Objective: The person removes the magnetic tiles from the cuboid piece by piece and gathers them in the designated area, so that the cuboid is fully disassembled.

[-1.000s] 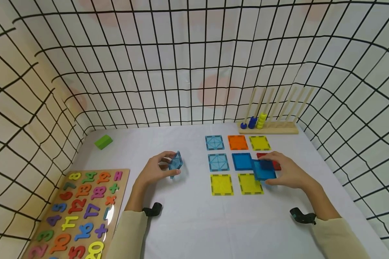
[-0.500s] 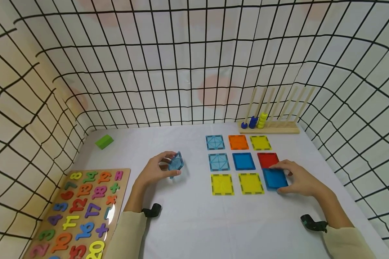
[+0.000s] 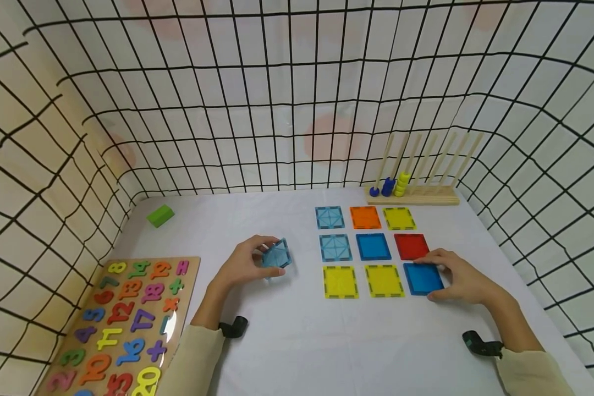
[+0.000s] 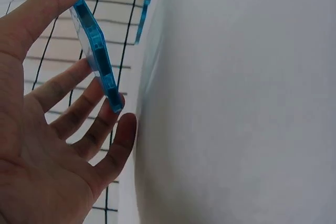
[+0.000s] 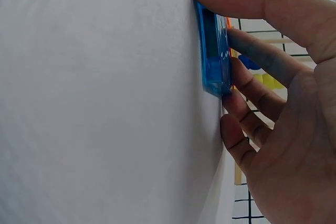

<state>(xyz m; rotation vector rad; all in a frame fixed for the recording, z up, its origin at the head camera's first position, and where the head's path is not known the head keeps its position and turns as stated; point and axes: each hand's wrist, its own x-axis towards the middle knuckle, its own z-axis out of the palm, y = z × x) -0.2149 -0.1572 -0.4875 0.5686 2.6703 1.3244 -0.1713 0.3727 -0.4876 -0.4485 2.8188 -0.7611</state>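
Note:
My left hand (image 3: 243,263) holds up a tilted light-blue see-through magnetic tile (image 3: 278,254), pinched between thumb and fingertips. In the left wrist view the tile's blue edge (image 4: 97,48) shows, with the table beyond. At the near right corner of a three-by-three arrangement, my right hand (image 3: 464,279) pinches a blue square magnetic tile (image 3: 422,279) by its sides. This blue tile lies flat or nearly flat at the table surface; its edge (image 5: 212,51) shows between thumb and fingers in the right wrist view. Just behind it lies a red tile (image 3: 411,246), and to its left a yellow tile (image 3: 384,281).
Other tiles in the rows include a second blue one (image 3: 373,247), an orange one (image 3: 365,218) and several more. A wooden bead rack (image 3: 413,197) stands at the back right. A number board (image 3: 180,308) lies at left, a green block (image 3: 160,215) behind it.
My right hand has carried the blue tile right and down from over the red tile to the near right corner. The left hand has shifted slightly right, turning its tile a little.

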